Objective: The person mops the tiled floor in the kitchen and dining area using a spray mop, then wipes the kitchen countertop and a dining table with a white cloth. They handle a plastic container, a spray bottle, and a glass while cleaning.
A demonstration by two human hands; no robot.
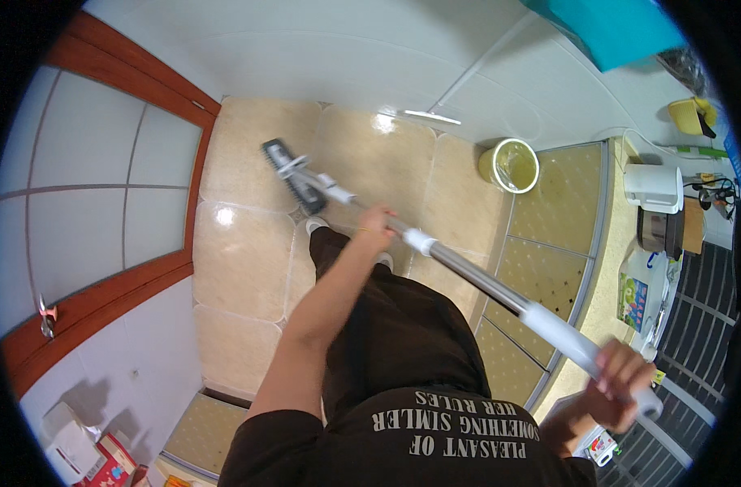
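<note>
My left hand (379,228) is closed around the lower metal pole of a long-handled floor brush (480,277). Near the handle's top end, my right hand (623,383) grips its white sleeve. The pole slants across the front of my body, from lower right to upper left. Its dark, bristle-edged brush head (294,176) rests on the beige tiled floor (242,262), just ahead of my feet, and is slightly blurred.
A wood-framed glazed door (193,195) stands at left. By the far wall are a white squeegee (432,115) and a lined waste bin (516,165). Cabinets (553,201) and a counter (595,255) holding containers run along the right. Another low cabinet (203,429) is at lower left.
</note>
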